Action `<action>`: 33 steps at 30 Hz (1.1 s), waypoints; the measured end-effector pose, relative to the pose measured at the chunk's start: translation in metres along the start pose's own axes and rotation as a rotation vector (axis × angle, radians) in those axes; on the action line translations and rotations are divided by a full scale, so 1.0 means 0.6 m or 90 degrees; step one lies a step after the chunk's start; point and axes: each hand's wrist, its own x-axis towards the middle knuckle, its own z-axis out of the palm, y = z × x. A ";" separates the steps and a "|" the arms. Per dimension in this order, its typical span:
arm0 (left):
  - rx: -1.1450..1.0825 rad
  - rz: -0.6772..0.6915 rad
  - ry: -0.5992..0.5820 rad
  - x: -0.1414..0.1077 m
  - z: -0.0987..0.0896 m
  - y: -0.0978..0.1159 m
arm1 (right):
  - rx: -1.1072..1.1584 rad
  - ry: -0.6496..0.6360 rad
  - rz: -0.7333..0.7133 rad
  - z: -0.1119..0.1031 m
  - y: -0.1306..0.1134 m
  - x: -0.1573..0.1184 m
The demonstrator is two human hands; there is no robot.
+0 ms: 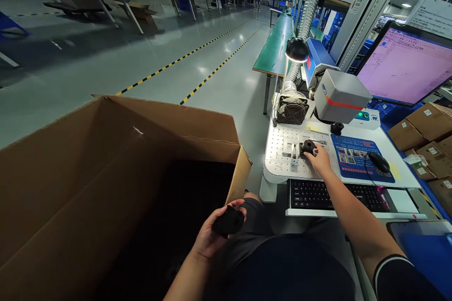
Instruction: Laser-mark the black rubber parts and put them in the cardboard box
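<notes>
My left hand [208, 237] is closed round a black rounded part [228, 222], held beside the near right corner of a large cardboard box [190, 120]. On the perforated white work plate [277, 153], my right hand [320, 160] grips another black round part [308, 146] with a hole in its top. This second part sits against a small metal fixture [294, 153] on the plate. A similar black part [336, 128] stands farther back, near the grey machine head [341, 96]. Dark contents in the box are too shadowed to make out.
A blue mat [360, 157] with a mouse [379, 162] lies right of the plate. Below is a keyboard [318, 194] on a tray. A monitor [406, 63], a small fan [292, 110] and a silver duct [310, 4] stand behind. Cardboard cartons [429, 124] are stacked at right.
</notes>
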 end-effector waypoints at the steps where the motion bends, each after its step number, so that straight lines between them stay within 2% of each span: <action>1: 0.007 0.002 -0.004 0.001 -0.001 -0.001 | 0.007 -0.003 -0.001 0.001 -0.002 0.004; 10: 0.037 0.009 -0.010 0.004 -0.008 -0.005 | 0.028 -0.019 -0.001 -0.001 0.000 0.015; 16: 0.033 0.011 -0.002 0.006 -0.005 -0.006 | -0.023 0.003 -0.005 0.010 0.010 0.013; 23: 0.019 0.001 0.008 0.008 -0.007 -0.006 | -0.077 -0.010 -0.045 0.005 0.009 0.019; 29: 0.033 0.004 0.004 0.009 -0.003 -0.004 | -0.042 0.012 -0.014 0.002 0.016 0.008; 33: 0.027 0.004 0.003 0.009 -0.002 -0.004 | -0.067 0.011 0.014 0.004 0.020 0.000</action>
